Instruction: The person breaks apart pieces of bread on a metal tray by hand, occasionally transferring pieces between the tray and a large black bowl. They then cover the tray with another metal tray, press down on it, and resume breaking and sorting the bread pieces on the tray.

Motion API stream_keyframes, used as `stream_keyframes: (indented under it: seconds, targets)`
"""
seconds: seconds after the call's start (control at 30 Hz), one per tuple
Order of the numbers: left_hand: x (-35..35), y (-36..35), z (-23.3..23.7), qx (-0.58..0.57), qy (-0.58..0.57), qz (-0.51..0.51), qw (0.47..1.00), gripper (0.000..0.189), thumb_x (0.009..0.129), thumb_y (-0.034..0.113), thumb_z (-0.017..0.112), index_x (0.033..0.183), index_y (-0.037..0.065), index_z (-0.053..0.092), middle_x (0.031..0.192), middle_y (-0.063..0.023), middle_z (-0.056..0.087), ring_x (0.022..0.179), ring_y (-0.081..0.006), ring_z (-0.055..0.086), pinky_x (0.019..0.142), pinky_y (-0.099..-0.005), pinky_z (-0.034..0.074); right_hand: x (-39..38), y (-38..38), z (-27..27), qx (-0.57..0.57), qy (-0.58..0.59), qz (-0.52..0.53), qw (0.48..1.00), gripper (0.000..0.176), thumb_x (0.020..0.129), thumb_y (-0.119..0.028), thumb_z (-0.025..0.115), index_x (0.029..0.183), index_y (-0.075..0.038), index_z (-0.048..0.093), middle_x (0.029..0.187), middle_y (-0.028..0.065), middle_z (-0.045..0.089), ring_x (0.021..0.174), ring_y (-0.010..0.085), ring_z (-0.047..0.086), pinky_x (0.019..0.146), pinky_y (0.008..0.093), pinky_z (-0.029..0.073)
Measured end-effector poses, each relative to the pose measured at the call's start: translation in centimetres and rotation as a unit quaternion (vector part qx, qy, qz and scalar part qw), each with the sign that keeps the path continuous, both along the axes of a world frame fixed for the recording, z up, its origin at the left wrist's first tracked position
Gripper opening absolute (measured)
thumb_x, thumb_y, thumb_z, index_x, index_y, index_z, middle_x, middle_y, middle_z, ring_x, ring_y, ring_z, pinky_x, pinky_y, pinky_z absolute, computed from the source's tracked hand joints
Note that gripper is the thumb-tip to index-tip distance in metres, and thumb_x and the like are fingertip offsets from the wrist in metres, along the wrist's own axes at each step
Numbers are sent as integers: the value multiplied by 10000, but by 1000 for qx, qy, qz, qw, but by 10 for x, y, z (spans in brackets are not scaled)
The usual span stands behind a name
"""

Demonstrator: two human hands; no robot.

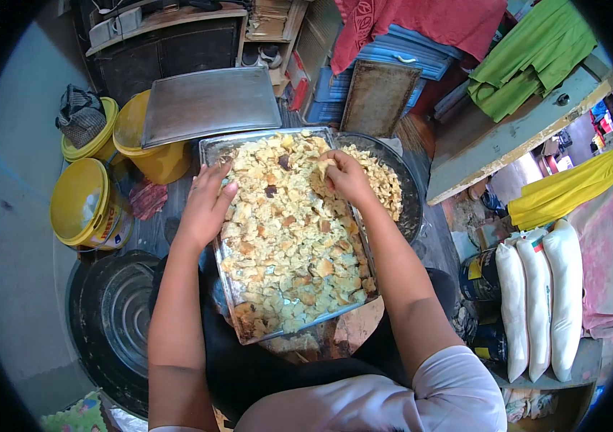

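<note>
A metal tray lies in front of me, covered with torn yellowish pieces, a few of them dark brown. My left hand rests at the tray's upper left edge, fingers spread over the pieces, holding nothing that I can see. Over the upper right part of the tray, my right hand pinches a pale yellow piece. Beyond that hand, partly behind the tray, a round dark pan holds more small browned pieces.
Yellow buckets stand at the left, with an empty metal tray leaning over one. A large black basin lies lower left. White filled bags stand at the right, below an open door.
</note>
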State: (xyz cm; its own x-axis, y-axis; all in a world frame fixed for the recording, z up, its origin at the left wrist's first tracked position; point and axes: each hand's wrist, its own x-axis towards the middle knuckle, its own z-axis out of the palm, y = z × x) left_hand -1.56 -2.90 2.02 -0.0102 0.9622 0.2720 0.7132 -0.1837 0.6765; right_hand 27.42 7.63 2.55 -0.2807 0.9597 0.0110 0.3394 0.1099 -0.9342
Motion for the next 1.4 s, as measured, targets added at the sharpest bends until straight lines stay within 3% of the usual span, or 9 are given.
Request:
stream_keyframes:
  seconds: [0.07, 0.17, 0.3, 0.6, 0.87, 1.0, 1.13, 1.2, 1.4]
  targets:
    - [2, 0, 3, -15, -14, -4, 1000, 536, 950, 434, 430, 1338, 65, 462, 1403, -205, 398, 1359, -374, 270, 1122, -430, 191, -9, 7, 1, 19, -40, -4, 999, 168, 845, -69, 560, 1000, -13, 588, 673, 26, 542, 588, 99, 513, 551, 252, 424]
    - [1, 7, -10, 10, -5, -14, 1000, 522, 948, 418, 448, 1324, 57, 475, 1393, -208, 408, 1354, -373, 281, 1116, -425, 212, -23, 18, 5, 99, -208, 37, 972, 293, 808, -238, 659, 994, -12, 631, 822, 195, 652, 765, 295, 619, 724, 375, 478]
    - [9, 6, -4, 12, -16, -27, 999, 496, 936, 389, 490, 1294, 46, 501, 1381, -208, 420, 1345, -370, 298, 1102, -427, 244, -40, 20, 13, 109, -259, 45, 959, 293, 795, -250, 674, 960, -12, 633, 818, 205, 645, 786, 300, 621, 729, 371, 473]
    - [15, 5, 1, 28, -15, -27, 999, 464, 914, 362, 538, 1242, 33, 541, 1358, -205, 444, 1309, -371, 355, 1071, -427, 296, -33, 34, -2, -29, -25, 41, 998, 99, 790, -88, 681, 870, -39, 647, 772, 98, 639, 645, 122, 642, 486, 273, 475]
    - [15, 6, -3, 32, -17, -30, 999, 458, 910, 356, 548, 1232, 29, 547, 1354, -210, 447, 1305, -365, 363, 1065, -423, 302, -6, 1, 21, -5, -185, 129, 974, 160, 767, -87, 704, 892, -11, 638, 833, 78, 661, 756, 146, 603, 728, 299, 481]
    - [15, 5, -2, 42, -5, -29, 999, 420, 911, 285, 561, 1234, 20, 534, 1331, -197, 470, 1273, -369, 399, 1052, -398, 320, 4, -1, 14, 50, -174, 35, 983, 144, 773, -71, 686, 900, -18, 642, 815, 88, 658, 747, 155, 615, 710, 299, 485]
    - [15, 3, 0, 31, -9, -29, 999, 425, 906, 290, 567, 1234, 21, 537, 1329, -197, 472, 1274, -369, 397, 1052, -400, 321, 4, -21, 15, 55, -223, 33, 973, 136, 764, -72, 685, 889, -31, 650, 829, 98, 656, 746, 202, 627, 704, 323, 489]
    - [15, 3, 0, 31, -9, -33, 999, 427, 904, 291, 569, 1234, 22, 538, 1328, -197, 472, 1274, -369, 397, 1051, -401, 321, -3, -33, 7, 123, -299, 122, 938, 122, 768, -123, 680, 866, -54, 659, 871, 108, 648, 775, 258, 627, 711, 362, 495]
    - [14, 1, 0, 29, -10, -36, 999, 438, 899, 303, 577, 1235, 24, 542, 1328, -199, 471, 1270, -364, 404, 1048, -399, 326, -4, -37, -4, 180, -378, 55, 906, 125, 795, -192, 642, 859, -87, 661, 897, 112, 616, 846, 313, 611, 728, 403, 495]
